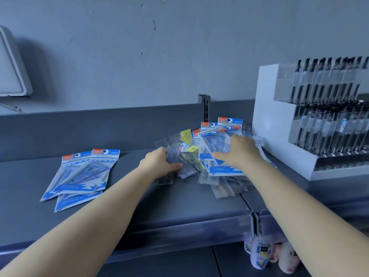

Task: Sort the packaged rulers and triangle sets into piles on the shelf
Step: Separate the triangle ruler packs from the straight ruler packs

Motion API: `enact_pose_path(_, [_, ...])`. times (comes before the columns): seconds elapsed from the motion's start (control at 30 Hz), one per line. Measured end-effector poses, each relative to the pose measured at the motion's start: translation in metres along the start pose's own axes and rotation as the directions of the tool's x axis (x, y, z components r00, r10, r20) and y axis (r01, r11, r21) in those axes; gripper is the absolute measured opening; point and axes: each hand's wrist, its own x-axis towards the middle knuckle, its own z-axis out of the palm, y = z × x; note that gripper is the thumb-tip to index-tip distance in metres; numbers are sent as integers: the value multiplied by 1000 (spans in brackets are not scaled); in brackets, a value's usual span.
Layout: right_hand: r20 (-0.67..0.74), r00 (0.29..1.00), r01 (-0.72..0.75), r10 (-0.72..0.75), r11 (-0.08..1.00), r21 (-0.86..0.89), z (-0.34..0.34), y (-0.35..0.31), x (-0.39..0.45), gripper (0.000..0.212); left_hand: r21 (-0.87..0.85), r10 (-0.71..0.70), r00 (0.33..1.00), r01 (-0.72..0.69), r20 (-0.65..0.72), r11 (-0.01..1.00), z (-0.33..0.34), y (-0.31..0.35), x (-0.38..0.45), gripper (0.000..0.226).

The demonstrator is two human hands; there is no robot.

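Triangle sets (79, 172) lie piled at centre left; the mixed heap (209, 156) remains unsorted. Left hand (159, 163) grips clear ruler packets (175, 156); right hand (237, 152) presses flat on the heap.

Both bare forearms reach forward and converge slightly. The left hand (159, 162) lies palm down, thumb out to the right, its fingers (162, 151) curled round a clear packet. The right hand (238, 151) is spread flat, palm down, thumb pointing left, fingers hidden beyond the knuckles.
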Motion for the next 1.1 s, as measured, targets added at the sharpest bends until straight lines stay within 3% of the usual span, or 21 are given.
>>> enact_pose_path(0.17, [-20, 999, -34, 37, 988, 150, 1, 0, 1, 71, -258, -26, 1000, 29, 15, 966, -4, -2, 4, 60])
enact_pose_path(0.37, [-218, 975, 35, 51, 927, 374, -1, -6, -2, 33, -390, -65, 998, 64, 12, 919, -13, -4, 0, 8])
enact_pose_path(0.43, [-269, 962, 74, 48, 900, 429, -3, -9, -5, 25, -509, -90, 996, 80, 6, 857, -17, -4, -1, 5])
enact_pose_path(0.5, [-282, 958, 99, 59, 852, 514, -5, -16, -8, 22, -679, -119, 992, 106, 28, 727, -24, -3, -4, 10])
enact_pose_path(0.57, [-244, 966, 98, 89, 747, 658, -4, -29, -12, 22, -779, -116, 993, 92, 25, 620, -34, -3, -8, 21])
enact_pose_path(0.67, [-115, 986, 35, 121, 527, 849, 2, -57, -22, 17, -820, -80, 997, 53, 8, 570, -49, -14, -16, 25])
enact_pose_path(0.83, [34, 990, -76, 140, 308, 948, 11, -111, -36, 12, -862, -82, 997, 35, -8, 506, -77, -59, -26, 20])
enact_pose_path(0.9, [75, 988, -112, 138, 280, 954, 15, -133, -40, 4, -875, -83, 996, 17, -26, 484, -90, -80, -30, 19])
enact_pose_path(1.1, [180, 984, -168, -18, 274, 947, 34, -205, -60, 11, -870, -160, 984, 11, -78, 494, -130, -147, -45, 16])
